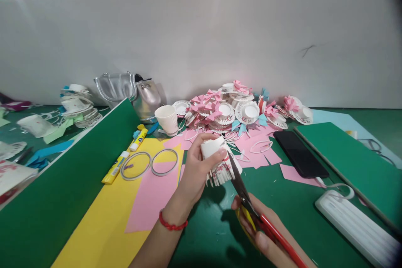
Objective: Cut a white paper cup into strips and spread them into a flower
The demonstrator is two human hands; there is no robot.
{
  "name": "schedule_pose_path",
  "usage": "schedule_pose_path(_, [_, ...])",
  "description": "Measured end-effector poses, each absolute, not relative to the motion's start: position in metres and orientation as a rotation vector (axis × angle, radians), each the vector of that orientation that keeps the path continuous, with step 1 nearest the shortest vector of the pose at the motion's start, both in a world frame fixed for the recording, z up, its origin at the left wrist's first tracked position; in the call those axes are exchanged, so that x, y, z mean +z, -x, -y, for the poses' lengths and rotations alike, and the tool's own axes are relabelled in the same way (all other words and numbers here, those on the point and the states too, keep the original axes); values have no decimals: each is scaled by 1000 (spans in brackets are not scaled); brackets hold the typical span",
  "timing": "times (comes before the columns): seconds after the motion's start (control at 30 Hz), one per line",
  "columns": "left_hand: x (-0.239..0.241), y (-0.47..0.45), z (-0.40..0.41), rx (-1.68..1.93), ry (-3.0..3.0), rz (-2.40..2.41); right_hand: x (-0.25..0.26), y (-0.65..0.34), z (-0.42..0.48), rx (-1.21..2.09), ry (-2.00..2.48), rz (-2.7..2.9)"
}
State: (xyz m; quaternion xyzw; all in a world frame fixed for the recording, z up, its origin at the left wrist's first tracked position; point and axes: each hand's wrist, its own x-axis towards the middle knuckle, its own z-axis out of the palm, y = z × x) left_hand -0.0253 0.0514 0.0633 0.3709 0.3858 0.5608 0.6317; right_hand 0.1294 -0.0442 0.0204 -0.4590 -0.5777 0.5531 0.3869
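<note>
My left hand is wrapped round a white paper cup held on its side, its wall cut into a fringe of strips. My right hand grips red and yellow scissors, whose dark blades reach up into the cup's fringe. A red bead bracelet circles my left wrist. Both hands hover over the green table, near its front middle.
A heap of paper-cup flowers with pink and blue bows lies at the back. A whole cup, silver bag, glue sticks, two tape rings, yellow and pink paper, phone and white power strip surround my hands.
</note>
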Motion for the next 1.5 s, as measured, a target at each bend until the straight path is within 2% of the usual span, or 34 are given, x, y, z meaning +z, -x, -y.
schedule_pose_path(0.27, [66, 26, -51, 1314, -838, -895, 10, -130, 48, 1343, 1239, 1449])
schedule_pose_path(0.5, [66, 26, -51, 1307, -833, -891, -4, -132, 40, 1450, 1253, 1418])
schedule_pose_path(0.8, [64, 27, -52, 1296, -818, -906, 11, -127, 37, 1455, 1016, 1537])
schedule_pose_path(1.5, [64, 26, -52, 1302, -819, -898, 18, -129, 34, 1478, 1008, 1580])
